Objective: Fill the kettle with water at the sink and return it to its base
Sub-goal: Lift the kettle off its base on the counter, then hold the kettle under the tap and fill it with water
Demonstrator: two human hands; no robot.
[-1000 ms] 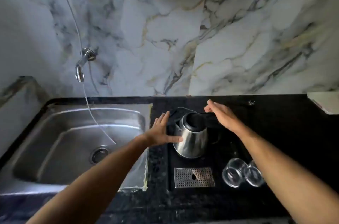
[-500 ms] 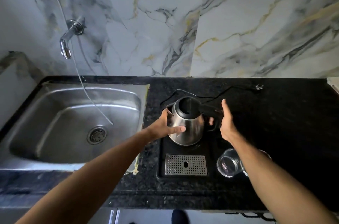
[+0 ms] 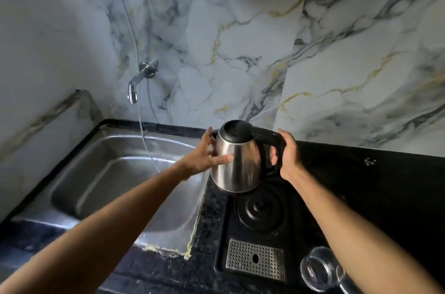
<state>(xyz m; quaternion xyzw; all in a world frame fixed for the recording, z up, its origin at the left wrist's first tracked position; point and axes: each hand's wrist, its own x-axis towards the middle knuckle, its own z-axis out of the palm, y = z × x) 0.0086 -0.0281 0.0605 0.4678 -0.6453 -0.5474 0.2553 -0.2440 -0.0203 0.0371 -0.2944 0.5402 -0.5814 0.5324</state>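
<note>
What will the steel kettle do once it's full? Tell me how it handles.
The kettle likely gets heavy, hanging from the side handle the right hand grips. Its polished wall looks slippery for the left hand. The lid looks closed.

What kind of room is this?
Most likely a small kitchen or tea corner: a steel sink with a wall tap, and an electric kettle lifted off its base on a dark counter.
</note>
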